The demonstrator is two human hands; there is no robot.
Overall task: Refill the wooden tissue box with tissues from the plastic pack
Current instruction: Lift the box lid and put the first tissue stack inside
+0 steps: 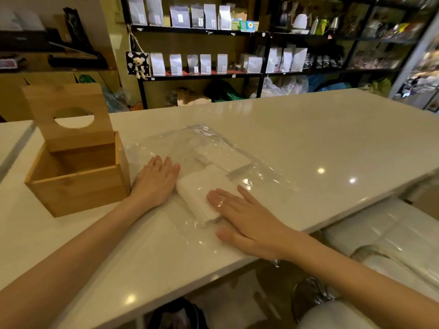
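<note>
Between the two hands lies the stack of tissues (pixel 202 186), a folded white block resting on the white counter (pixel 332 138) and lying on the flattened clear plastic pack (pixel 190 141), which spreads out beyond the fingertips. A second, thinner wad of tissue (pixel 221 153) shows further in, past the stack, under the wrap.

The right hand (pixel 242 217) lies flat and open, fingers spread, its fingertips pressing on the near right corner of the stack; it grips nothing. That looks meant to keep the loose sheets squared and stop them sliding on the slick film. The left hand (pixel 155 184) is likewise open and palm down, its outer edge just against the stack's left side, holding nothing, probably bracing the block so both hands can close on it from either side.

Just left of the left hand, almost touching the wrist, stands the wooden tissue box (pixel 78 179), empty as far as can be seen, its lid (pixel 69 117) with the round dispensing hole tipped up and back. Placed so near and already open, it seems set to take the stack in one short lift.
</note>
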